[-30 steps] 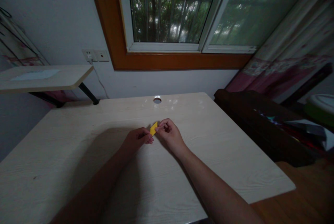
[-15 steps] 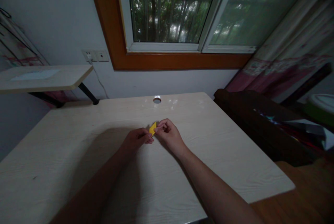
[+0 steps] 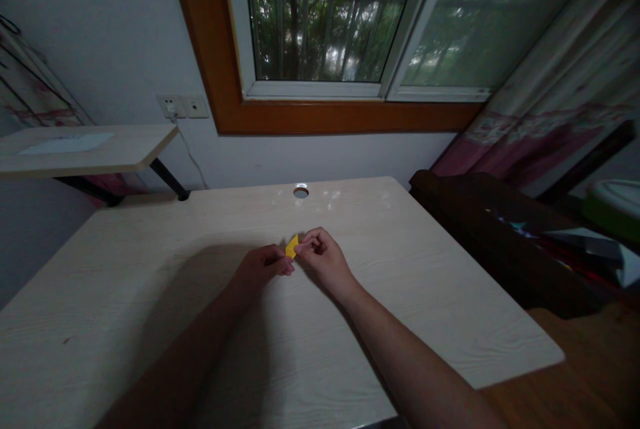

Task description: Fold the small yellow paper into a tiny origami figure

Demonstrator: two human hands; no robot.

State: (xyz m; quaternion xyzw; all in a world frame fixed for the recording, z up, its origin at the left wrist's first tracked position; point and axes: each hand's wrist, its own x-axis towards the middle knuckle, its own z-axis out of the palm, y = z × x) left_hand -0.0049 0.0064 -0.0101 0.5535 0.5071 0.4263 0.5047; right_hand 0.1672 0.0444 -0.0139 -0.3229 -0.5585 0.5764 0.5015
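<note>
A small yellow folded paper [image 3: 291, 246] is pinched between my two hands, over the middle of the pale wood-grain desk [image 3: 430, 295]. My left hand [image 3: 263, 265] grips its lower left edge between thumb and fingers. On the other side, the thumb and forefinger of my right hand [image 3: 323, 254] close on its right edge, with the other fingers curled. The paper looks like a slanted, pointed shape with its tip up. My fingertips cover parts of its edges, and its finer folds are too small to make out.
Beyond my hands, a round cable hole [image 3: 301, 193] sits near the desk's back edge. A raised shelf [image 3: 145, 149] on black legs stands at the left. A white cable [image 3: 190, 154] hangs from the wall socket [image 3: 171, 107]. Dark wooden furniture [image 3: 450, 209] adjoins the right side.
The yellow folded paper has shifted and tilted very slightly between my fingers. My left fingertips have moved a little; both hands keep their hold in nearly the same place.
</note>
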